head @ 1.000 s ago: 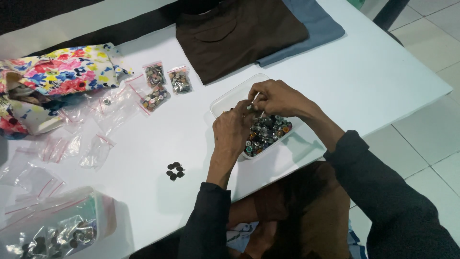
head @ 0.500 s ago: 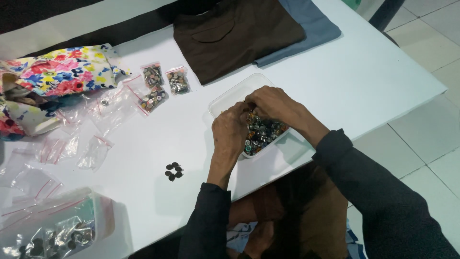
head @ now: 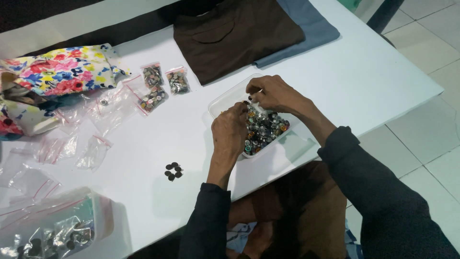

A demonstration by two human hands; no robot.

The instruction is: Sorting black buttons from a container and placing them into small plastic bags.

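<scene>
A clear plastic tub [head: 221,99] near the table's front edge holds a heap of mixed buttons [head: 266,129]. Both my hands are inside it. My left hand [head: 230,130] lies back-up over the tub's left part, its fingers curled down into the buttons and hidden. My right hand [head: 274,93] reaches in from the far side, its fingertips pinched together on a small dark button next to my left fingertips. A small cluster of dark buttons [head: 173,171] lies on the white table to the left of my left forearm.
Three small zip bags filled with buttons [head: 154,87] lie left of the tub, with several empty bags [head: 93,151] beyond. A floral cloth bag [head: 60,72] sits far left. Folded brown [head: 235,33] and blue-grey [head: 312,25] garments lie at the back. Another plastic tub [head: 50,229] is at bottom left.
Both hands stay in the tub. The fingertips have drawn closer together near its far-left corner, and my right hand has shifted a little that way.
</scene>
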